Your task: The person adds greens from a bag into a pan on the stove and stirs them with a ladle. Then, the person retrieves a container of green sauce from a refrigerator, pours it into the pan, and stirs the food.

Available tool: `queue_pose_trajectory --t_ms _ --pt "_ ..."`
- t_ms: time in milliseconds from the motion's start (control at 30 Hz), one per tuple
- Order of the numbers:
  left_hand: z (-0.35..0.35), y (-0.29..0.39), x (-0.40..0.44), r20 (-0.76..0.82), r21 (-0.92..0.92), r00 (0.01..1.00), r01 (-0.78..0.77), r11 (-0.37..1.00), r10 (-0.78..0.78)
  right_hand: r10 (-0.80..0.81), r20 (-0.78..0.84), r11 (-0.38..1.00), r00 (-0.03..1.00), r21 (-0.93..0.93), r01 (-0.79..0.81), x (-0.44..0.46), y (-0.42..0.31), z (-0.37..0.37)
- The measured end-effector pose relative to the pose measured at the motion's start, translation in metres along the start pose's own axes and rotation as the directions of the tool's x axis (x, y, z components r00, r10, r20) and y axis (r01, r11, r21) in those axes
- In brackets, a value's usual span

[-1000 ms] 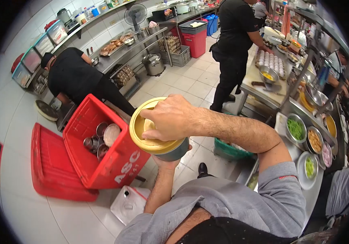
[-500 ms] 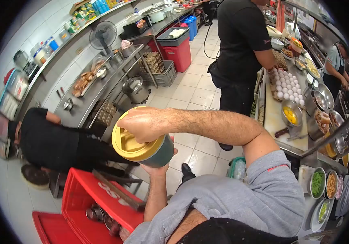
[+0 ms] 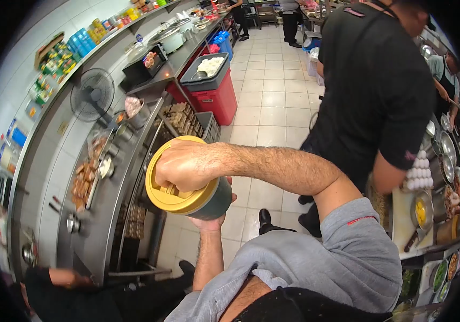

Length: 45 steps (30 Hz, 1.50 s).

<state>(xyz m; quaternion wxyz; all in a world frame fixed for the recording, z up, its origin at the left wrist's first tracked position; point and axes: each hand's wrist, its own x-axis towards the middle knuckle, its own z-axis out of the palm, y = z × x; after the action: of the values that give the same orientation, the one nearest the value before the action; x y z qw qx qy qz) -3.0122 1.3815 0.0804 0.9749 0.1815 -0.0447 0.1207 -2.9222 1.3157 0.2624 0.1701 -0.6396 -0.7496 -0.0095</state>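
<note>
A dark container with a yellow lid [image 3: 186, 204] is held in front of my chest, tilted a little. My right hand [image 3: 184, 166] is closed over the lid's top, its fingers curled at the raised grip in the middle. From below and behind, my left hand [image 3: 211, 219] wraps the container's dark green side [image 3: 218, 199], with fingertips showing at the far edge. What the container holds is hidden by the lid.
A steel counter [image 3: 98, 225] with bread pieces [image 3: 84, 180] runs along the left. A person in black [image 3: 375, 80] stands close on the right, by eggs [image 3: 418, 174] and a pan [image 3: 422, 209]. Another person [image 3: 106, 292] bends at lower left. A red bin [image 3: 216, 102] stands ahead on tiles.
My view has swung and moved forward along the aisle; the red crate at lower left has left the view. The person in black is nearer. Both hands keep their hold on the container.
</note>
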Motion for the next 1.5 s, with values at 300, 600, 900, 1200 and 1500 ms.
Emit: queue_pose_trajectory --t_ms 300,600,900,1200,1500 --pt "-0.048 0.053 0.281 0.009 -0.089 0.999 0.048 0.995 -0.047 -0.006 -0.199 0.992 0.98 -0.121 -0.019 0.085 0.273 -0.034" --pt "-0.119 0.08 0.577 0.045 -0.167 0.985 0.171 0.971 -0.166 0.517 -0.297 0.808 0.803 -0.14 -0.572 0.135 0.541 -0.072" --pt "-0.134 0.014 0.877 0.076 -0.011 0.942 0.33 0.944 -0.328 0.736 -0.326 0.599 0.593 -0.093 -0.795 0.104 0.804 -0.151" --pt "-0.135 -0.11 1.154 0.283 0.015 0.877 0.4 0.916 -0.388 0.807 -0.3 0.538 0.508 0.018 -0.843 0.023 1.07 -0.23" --pt "-0.155 -0.25 1.413 0.173 -0.026 0.841 0.524 0.851 -0.513 0.833 -0.409 0.387 0.373 -0.051 -0.921 -0.077 1.312 -0.293"
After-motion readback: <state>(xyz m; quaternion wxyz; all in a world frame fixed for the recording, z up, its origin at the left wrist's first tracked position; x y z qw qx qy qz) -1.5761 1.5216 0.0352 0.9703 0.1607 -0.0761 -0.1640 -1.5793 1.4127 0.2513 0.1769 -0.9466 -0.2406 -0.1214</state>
